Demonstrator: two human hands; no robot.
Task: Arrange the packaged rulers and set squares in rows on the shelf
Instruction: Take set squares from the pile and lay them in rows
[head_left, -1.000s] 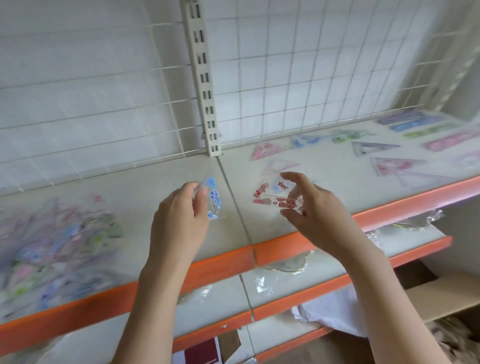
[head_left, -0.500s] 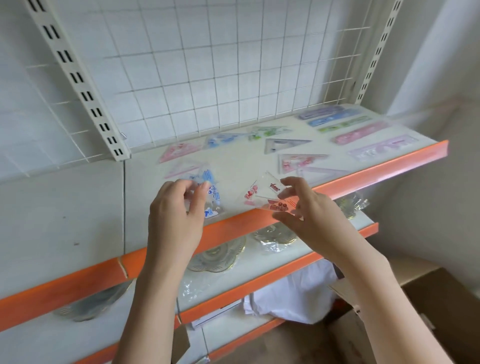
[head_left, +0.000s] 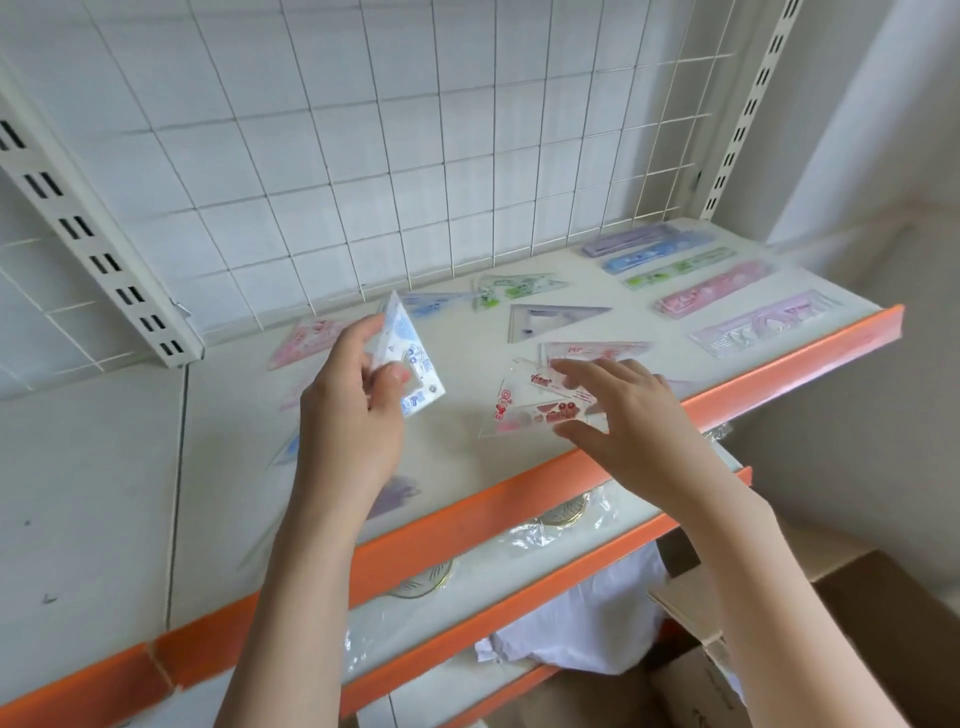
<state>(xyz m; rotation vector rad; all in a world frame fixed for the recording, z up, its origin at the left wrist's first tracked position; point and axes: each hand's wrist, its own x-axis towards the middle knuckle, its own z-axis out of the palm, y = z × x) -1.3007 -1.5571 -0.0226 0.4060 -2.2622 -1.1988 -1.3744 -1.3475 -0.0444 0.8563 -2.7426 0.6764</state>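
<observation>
Head view. Left hand (head_left: 353, 421) pinches a blue set square (head_left: 410, 358) by its lower edge, thumb across the face, apex pointing up and away; it is held clear above the shelf (head_left: 727, 400), over the mid part. Right hand (head_left: 623, 415) holds a red set square (head_left: 535, 400) between spread fingers on top and thumb beneath, near flat, low over the shelf close to the front edge. Whether it touches the shelf I cannot tell.

Already laid out: five rulers (head_left: 711, 286) in a row at the right back corner, long axes running roughly left-right. Set squares in rows left of them: pink (head_left: 306, 338) and green (head_left: 498, 291) along the back edge, a grey one (head_left: 550, 322) in front of those.

Judgement: the red piece goes down next. Its open spot lies just under and left of the right hand's fingers, in the front row; its long edge runs about parallel to the front edge. Right hand is nearer; blue waits in the left.
</observation>
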